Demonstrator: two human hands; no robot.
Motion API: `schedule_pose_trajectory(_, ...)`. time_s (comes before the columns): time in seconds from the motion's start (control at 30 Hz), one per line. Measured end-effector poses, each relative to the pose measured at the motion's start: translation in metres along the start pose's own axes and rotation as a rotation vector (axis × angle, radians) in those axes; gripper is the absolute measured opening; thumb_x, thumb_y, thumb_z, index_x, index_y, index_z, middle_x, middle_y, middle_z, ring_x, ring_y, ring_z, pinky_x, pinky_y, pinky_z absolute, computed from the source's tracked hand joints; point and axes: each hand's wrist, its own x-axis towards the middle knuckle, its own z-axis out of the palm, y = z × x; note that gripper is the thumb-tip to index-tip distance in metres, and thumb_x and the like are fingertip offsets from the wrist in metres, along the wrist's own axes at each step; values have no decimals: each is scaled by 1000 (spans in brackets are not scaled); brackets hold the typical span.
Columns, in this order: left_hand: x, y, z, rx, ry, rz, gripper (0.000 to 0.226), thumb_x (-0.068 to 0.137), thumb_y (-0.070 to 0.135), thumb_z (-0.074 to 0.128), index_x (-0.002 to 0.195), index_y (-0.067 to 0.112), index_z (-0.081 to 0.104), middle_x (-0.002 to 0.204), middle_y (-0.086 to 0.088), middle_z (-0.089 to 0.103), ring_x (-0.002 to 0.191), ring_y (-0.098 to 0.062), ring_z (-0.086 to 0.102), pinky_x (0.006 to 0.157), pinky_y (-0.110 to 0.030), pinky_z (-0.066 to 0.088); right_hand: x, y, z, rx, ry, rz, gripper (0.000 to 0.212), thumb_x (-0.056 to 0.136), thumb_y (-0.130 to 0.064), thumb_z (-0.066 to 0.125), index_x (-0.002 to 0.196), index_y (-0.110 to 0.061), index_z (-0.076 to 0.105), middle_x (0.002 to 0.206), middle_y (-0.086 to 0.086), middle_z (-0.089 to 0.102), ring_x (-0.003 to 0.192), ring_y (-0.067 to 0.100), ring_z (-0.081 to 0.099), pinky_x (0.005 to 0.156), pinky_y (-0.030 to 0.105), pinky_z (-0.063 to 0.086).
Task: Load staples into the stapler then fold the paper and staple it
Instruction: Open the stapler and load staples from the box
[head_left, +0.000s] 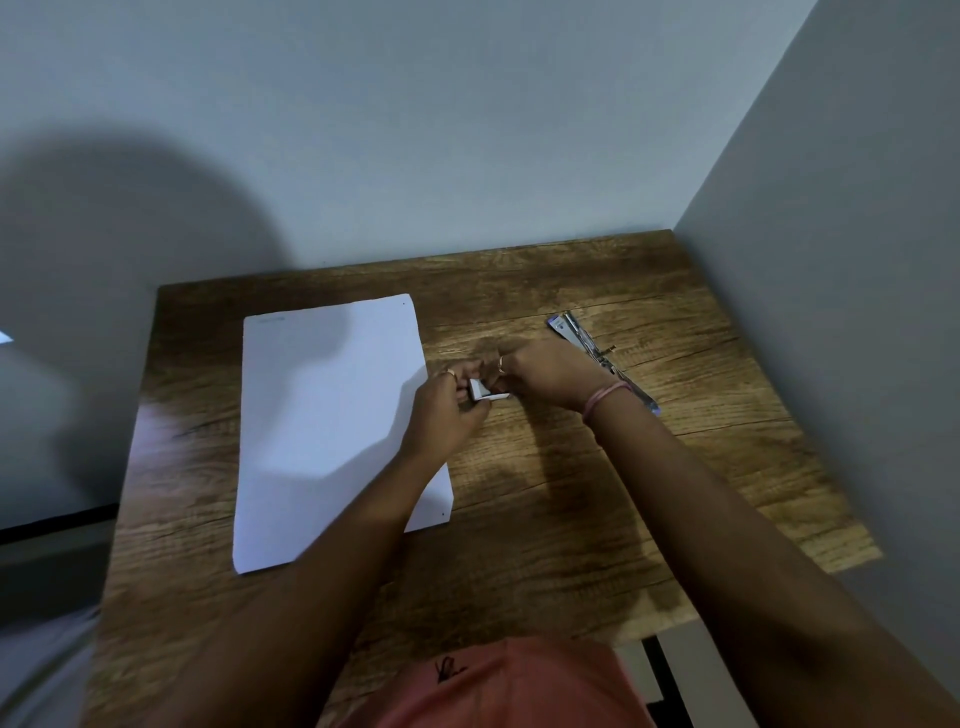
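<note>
I see both hands meeting over the middle of the wooden table (545, 519). My left hand (447, 421) is closed around a small white box (485, 391), thumb and fingers pinching its near end, and the box sits just above or on the tabletop; I cannot tell which. My right hand (545, 371) is curled at the box's far end, fingertips bunched against it, but whether they have hold of the box or of something from inside it I cannot tell, because the fingers hide that spot. I take the box for the staples, though no staples show.

The stapler (597, 353) lies beyond and to the right of the right hand, swung wide open into one long silver strip with blue ends, slanting from upper left to lower right. The right wrist, with a pink band (602, 397) on it, covers part of its lower half.

The sheet of paper (332, 426) lies flat and unfolded on the left half of the table, long side running away from me. The left forearm crosses its lower right corner, and the hand's shadow falls across its middle.

A grey wall (467, 130) closes the back and another the right side. A pink shirt (514, 686) shows at the bottom edge.
</note>
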Motion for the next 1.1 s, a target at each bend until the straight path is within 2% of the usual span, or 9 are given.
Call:
schedule_pose_trajectory(0.17,0,0,1,8,3,-5,47,78,4,73,122,15,59,115,-3,65,98,-7,58,85,-21,47,1,2,6,47,6,6,24,94,-27,53,114,-16,61,113,6,62,98,29,62,73,38,50)
schedule_pose_trajectory(0.27,0,0,1,21,8,-8,47,78,4,73,122,16,59,116,-3,65,100,-8,59,83,-18,45,-2,2,11,101,49,24,35,93,-26,55,126,-16,54,129,6,59,106,29,60,79,36,47)
schedule_pose_trajectory(0.47,0,-1,0,33,20,-16,48,79,7,73,124,15,58,121,-5,63,101,-5,55,82,-15,45,-28,12,9,273,177,114,20,96,-25,50,106,-10,59,106,10,65,93,27,60,67,27,33)
schedule_pose_trajectory(0.6,1,-1,0,3,17,-35,49,79,5,74,125,14,58,124,-5,63,110,-13,59,88,-20,47,-59,14,18,252,87,96,19,95,-30,51,100,-17,63,103,4,64,90,20,60,67,29,39)
schedule_pose_trajectory(0.7,0,0,1,-7,30,-25,50,77,7,75,124,12,59,124,-6,64,105,-10,58,87,-19,48,-71,14,26,252,54,87,15,93,-27,55,96,-18,66,103,1,64,90,18,59,67,26,37)
schedule_pose_trajectory(0.8,-1,1,1,-13,28,-36,50,77,7,76,124,11,59,124,-6,64,109,-15,59,90,-23,49,-78,19,24,385,114,110,15,91,-24,58,97,-17,71,101,-1,69,89,16,62,69,26,42)
schedule_pose_trajectory(0.93,-1,2,1,-8,25,-28,52,76,7,77,125,10,59,123,-7,65,107,-14,61,93,-27,50,-88,37,20,502,262,269,12,89,-16,63,90,-7,70,89,9,69,82,23,63,73,39,51)
schedule_pose_trajectory(1.0,-1,2,1,-9,29,-45,53,76,7,77,125,10,59,124,-7,64,108,-15,61,94,-30,51,-93,45,22,489,226,336,13,89,-17,62,92,-7,69,91,10,69,82,24,63,73,39,51)
schedule_pose_trajectory(1.1,-1,1,1,-3,27,-43,52,76,8,77,125,11,59,124,-6,64,104,-10,59,91,-24,50,-99,50,25,529,97,365,19,86,-24,68,102,-15,70,97,2,67,84,13,60,70,26,47)
